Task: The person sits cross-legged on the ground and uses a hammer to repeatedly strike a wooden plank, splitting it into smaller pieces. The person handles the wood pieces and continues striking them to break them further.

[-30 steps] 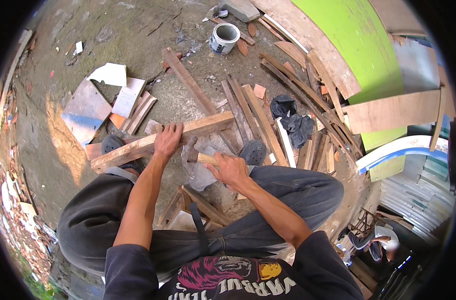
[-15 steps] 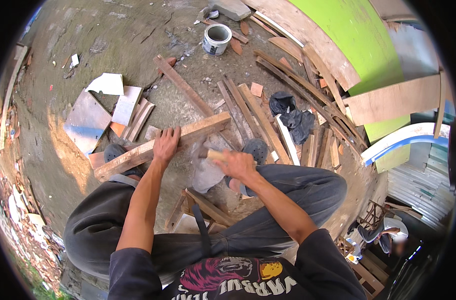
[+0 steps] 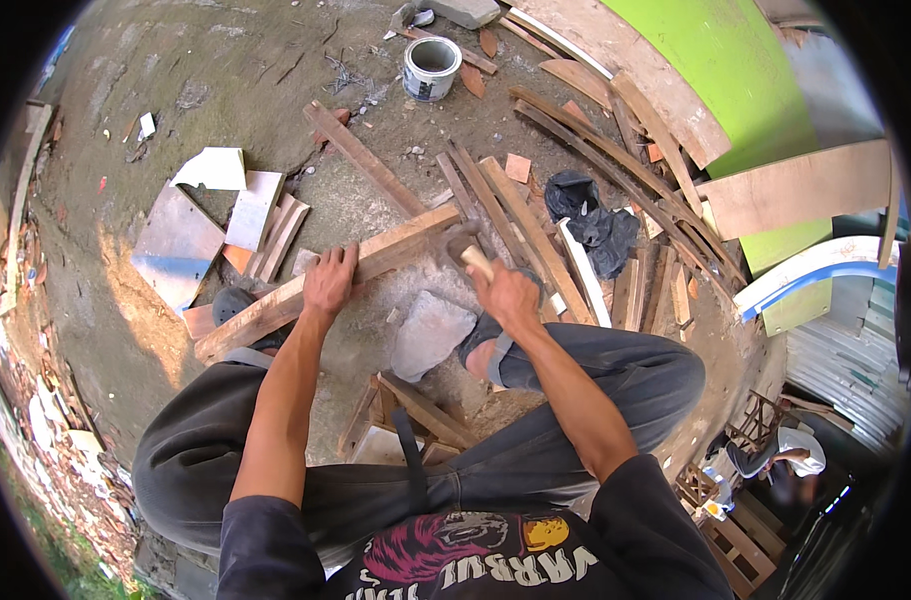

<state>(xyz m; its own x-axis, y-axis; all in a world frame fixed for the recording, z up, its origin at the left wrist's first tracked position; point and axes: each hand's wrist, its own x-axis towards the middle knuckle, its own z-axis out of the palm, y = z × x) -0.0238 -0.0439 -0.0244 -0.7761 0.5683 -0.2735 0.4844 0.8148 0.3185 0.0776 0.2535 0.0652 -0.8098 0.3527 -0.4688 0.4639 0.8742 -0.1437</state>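
- The left head camera looks from above and behind the fingers (image 3: 347, 262).
- It faces steeply down, with the ground (image 3: 260, 110) spread beyond and beside the fingers.
- It sits near: the arms (image 3: 285, 410), shirt (image 3: 475, 560) and trousers (image 3: 615, 365) show on the near side of the fingers.
- Its wide round view bends straight edges well out from the fingers.

Beam (image 3: 400, 243): tan-brown. Hammer handle (image 3: 477, 264): pale yellow. 12 o'clock, tin (image 3: 428, 82): white, dark-patched. 2 o'clock, panel (image 3: 745, 85): lime green. 3 o'clock, curved board (image 3: 815, 264): white, blue-striped. 6 o'clock, shirt (image 3: 465, 555): black, pink-and-yellow print.
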